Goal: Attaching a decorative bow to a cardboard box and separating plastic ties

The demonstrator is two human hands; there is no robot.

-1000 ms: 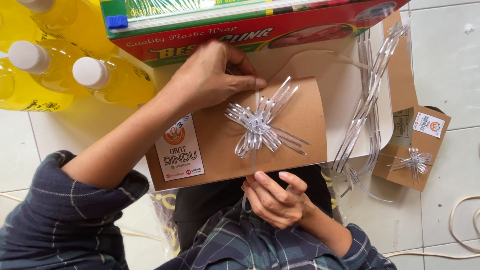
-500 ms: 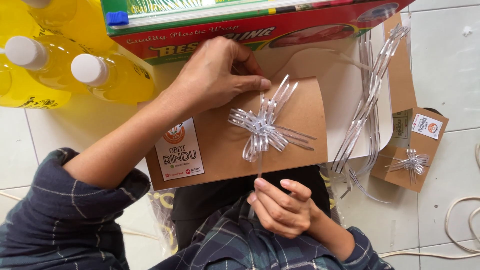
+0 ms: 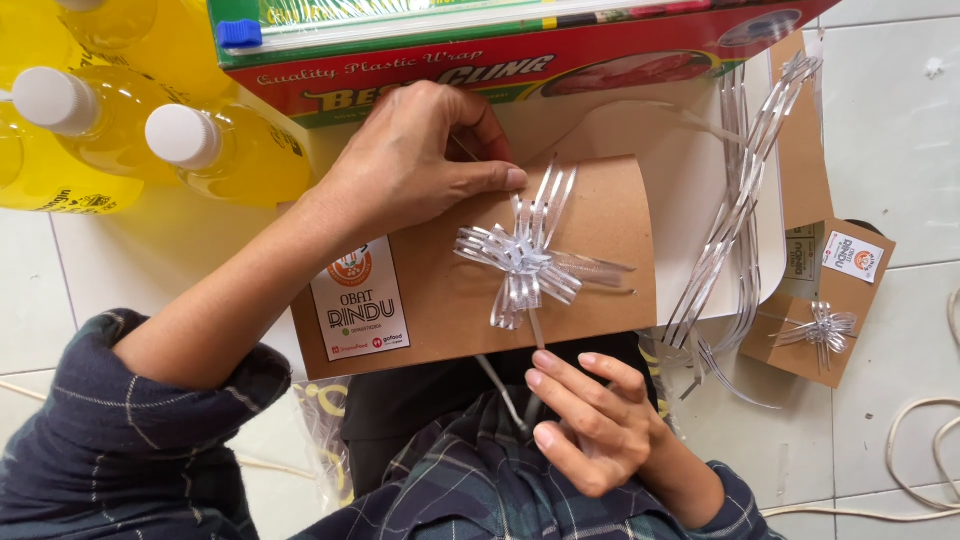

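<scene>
A silver ribbon bow is being tied onto a brown kraft box.

The kraft box [image 3: 560, 270] is held over the lap, above the tiled floor. The left hand [image 3: 420, 160] is pressed on its far edge, thumb flat beside the bow [image 3: 522, 265]. The ribbon tail [image 3: 537, 330] is pinched by the right hand [image 3: 600, 420] at the near edge. A steady pull seems called for next, the box kept pinned.

Left hand [image 3: 420, 160] hides box [image 3: 450, 290] top edge; bottles [image 3: 120, 130] cut off at frame edge.
</scene>
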